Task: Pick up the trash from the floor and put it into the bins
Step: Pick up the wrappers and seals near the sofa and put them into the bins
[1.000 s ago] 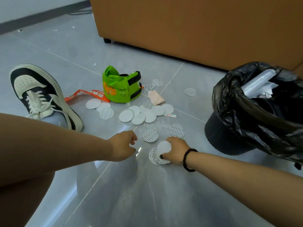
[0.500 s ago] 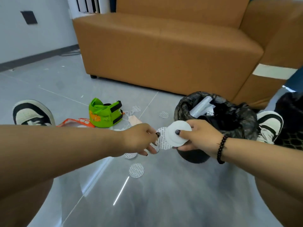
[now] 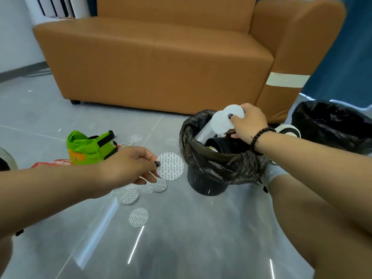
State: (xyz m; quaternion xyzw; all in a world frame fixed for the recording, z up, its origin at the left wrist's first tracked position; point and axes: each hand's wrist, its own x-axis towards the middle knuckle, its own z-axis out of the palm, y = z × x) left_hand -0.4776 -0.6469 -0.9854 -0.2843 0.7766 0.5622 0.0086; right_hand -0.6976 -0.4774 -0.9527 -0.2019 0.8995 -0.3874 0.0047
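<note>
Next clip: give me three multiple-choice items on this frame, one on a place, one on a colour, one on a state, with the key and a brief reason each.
1. Where is the right hand?
A. flat on the floor
B. over the open black-lined round bin
C. on the sofa seat

2. What colour is the crumpled bag on the grey floor?
A. bright green
B. blue
C. white

3. What is the left hand doing?
A. lying open and empty
B. pinching a round patterned white disc
C. gripping the bin's rim

Key: 1 B, the hand holds plain white round discs above the bin's mouth. 2 A, it is green with black straps. 3 B, thumb and fingers hold the disc's edge, clear of the floor.
</note>
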